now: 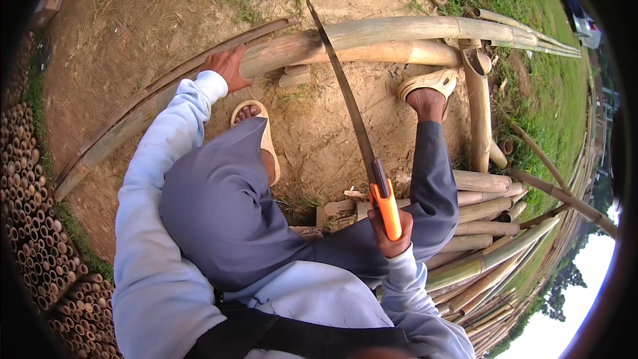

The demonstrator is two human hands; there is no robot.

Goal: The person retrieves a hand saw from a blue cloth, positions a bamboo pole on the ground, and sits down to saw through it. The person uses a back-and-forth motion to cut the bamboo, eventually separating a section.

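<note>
A long, thick bamboo pole (pixel 392 32) lies across in front of me, bending through the wide view from lower left to upper right. My left hand (pixel 228 70) is closed over the pole's top, left of the middle. In my right hand (pixel 392 233), near my right knee, is the orange handle of a hand saw (pixel 352 106). Its long dark blade points away from me and crosses over the pole, its tip beyond the far side. I cannot tell whether the teeth touch the pole.
A second bamboo pole (pixel 399 53) and a split bamboo strip (pixel 166 80) lie alongside. Short bamboo pieces (pixel 477 119) support the poles at right. Cut poles (pixel 485 226) are piled by my right leg; stacked bamboo tubes (pixel 30 193) stand at left. My sandalled feet are near the poles.
</note>
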